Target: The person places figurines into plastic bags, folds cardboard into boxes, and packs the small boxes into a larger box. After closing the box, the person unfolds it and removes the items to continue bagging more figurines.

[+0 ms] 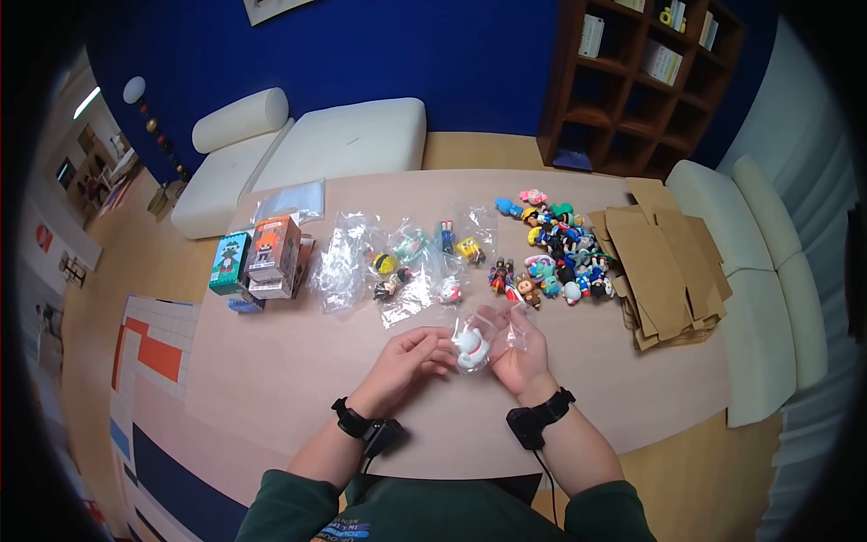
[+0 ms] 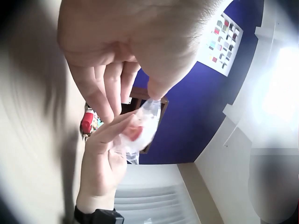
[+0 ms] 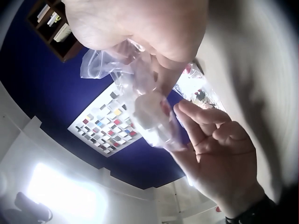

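A white figurine (image 1: 471,347) with a red band sits inside a clear plastic bag (image 1: 517,336). My right hand (image 1: 522,357) holds the bag from the right, with the loose end of the plastic bunched by its palm. To the left, my left hand (image 1: 408,366) has its thumb at the bag's edge and its fingers loosely bent, apart from the thumb. The left wrist view shows the bag (image 2: 145,128) between the left thumb tip and the right hand (image 2: 103,161). In the right wrist view the figurine (image 3: 152,112) is blurred behind the plastic.
Beyond the hands lie several bagged figurines, including a yellow one (image 1: 470,250), and an empty-looking bag (image 1: 345,262). A pile of loose figurines (image 1: 564,248) lies right of them, beside flattened cardboard (image 1: 664,271). Toy boxes (image 1: 274,248) and flat plastic bags (image 1: 293,199) are at left.
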A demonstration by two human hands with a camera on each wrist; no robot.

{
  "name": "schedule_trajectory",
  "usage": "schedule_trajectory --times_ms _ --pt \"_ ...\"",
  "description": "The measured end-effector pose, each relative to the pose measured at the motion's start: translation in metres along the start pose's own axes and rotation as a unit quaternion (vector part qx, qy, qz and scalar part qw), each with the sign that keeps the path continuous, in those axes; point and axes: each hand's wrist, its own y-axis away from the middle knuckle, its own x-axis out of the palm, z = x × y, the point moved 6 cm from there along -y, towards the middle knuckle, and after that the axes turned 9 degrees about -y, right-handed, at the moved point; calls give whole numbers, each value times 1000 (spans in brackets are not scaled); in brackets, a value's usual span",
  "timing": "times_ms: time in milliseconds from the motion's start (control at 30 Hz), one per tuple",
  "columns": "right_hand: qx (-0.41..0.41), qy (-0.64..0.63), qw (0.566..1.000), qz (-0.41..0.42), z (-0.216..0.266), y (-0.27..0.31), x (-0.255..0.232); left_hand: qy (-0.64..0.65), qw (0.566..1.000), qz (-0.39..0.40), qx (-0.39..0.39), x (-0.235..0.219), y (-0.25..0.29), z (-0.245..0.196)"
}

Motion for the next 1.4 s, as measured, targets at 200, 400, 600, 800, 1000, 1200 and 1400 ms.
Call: schedule_trajectory --times_ms 200,400,600,800,1000,1200,1400 --pt "3 34 999 -14 -4 -2 -4 -49 998 20 -32 9 -1 8" --pt "12 30 997 -77 -8 -2 -8 -11 994 -107 21 -12 -13 17" --pt "82 68 991 -86 -18 -1 -13 -190 935 -217 206 0 -7 -49" --pt "88 109 988 -62 -17 -1 -5 -358 896 -147 219 26 -17 -87" --pt "100 143 984 -48 -15 2 3 -267 907 -173 275 39 -18 -101" --pt "93 132 985 -67 -13 3 5 -242 907 -175 298 39 -11 -113" --pt "107 118 986 -44 -11 -2 -8 -219 906 -186 309 22 -3 -116"
